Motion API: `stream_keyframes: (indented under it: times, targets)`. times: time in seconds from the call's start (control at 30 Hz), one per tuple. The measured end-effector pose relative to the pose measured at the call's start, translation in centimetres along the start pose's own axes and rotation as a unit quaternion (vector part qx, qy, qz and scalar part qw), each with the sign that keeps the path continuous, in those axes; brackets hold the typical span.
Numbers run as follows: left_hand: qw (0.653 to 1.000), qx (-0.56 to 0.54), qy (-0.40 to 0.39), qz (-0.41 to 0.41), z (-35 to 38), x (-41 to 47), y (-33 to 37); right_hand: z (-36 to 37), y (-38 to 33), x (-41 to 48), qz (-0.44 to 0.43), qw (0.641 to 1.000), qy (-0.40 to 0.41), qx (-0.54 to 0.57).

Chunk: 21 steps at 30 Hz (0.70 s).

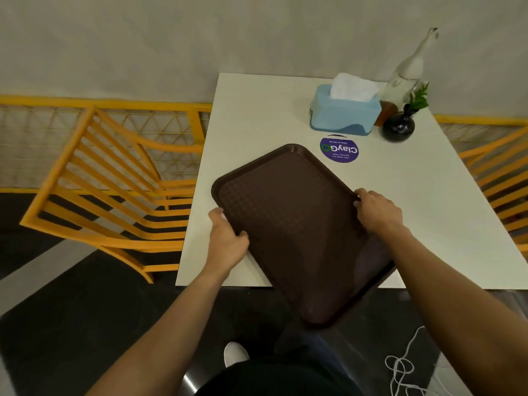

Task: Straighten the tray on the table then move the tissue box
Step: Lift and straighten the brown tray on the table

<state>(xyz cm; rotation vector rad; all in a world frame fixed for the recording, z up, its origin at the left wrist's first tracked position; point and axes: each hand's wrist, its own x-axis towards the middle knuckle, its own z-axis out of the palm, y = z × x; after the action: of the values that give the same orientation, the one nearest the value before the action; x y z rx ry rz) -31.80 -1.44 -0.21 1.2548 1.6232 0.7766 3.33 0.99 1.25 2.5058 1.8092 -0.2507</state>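
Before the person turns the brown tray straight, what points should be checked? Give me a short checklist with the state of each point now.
1. Left hand grips the tray at its left edge: ok.
2. Right hand grips the right edge: ok.
3. Tray square to the table: not ok; it lies diagonally.
4. Tray fully on the table: not ok; its near corner hangs over the front edge.
5. Room to turn: ok; the tissue box, the round purple sticker and the dark vase lie beyond the far corner, apart from the tray.
6. Tray empty: ok; nothing lies on it.
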Motion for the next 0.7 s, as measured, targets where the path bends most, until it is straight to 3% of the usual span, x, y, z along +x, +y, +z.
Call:
stream_keyframes:
  times: [0.17, 0.4, 0.7]
  targets:
    - [0.998, 0.014, 0.061, 0.005, -0.9, 2.6, 0.3, 0.4, -1.9, -1.0, -0.004, 0.999, 0.000, 0.036]
    - [0.984, 0.132, 0.103, 0.054, -1.7, 5.9, 1.2, 0.4, -3.6, 0.4, -0.010, 0.998, -0.023, 0.059]
    - [0.939, 0.293, 0.125, 0.128, -3.6, 9.9, 1.4, 1.0, -5.5, 3.2, -0.091, 0.991, 0.082, 0.059]
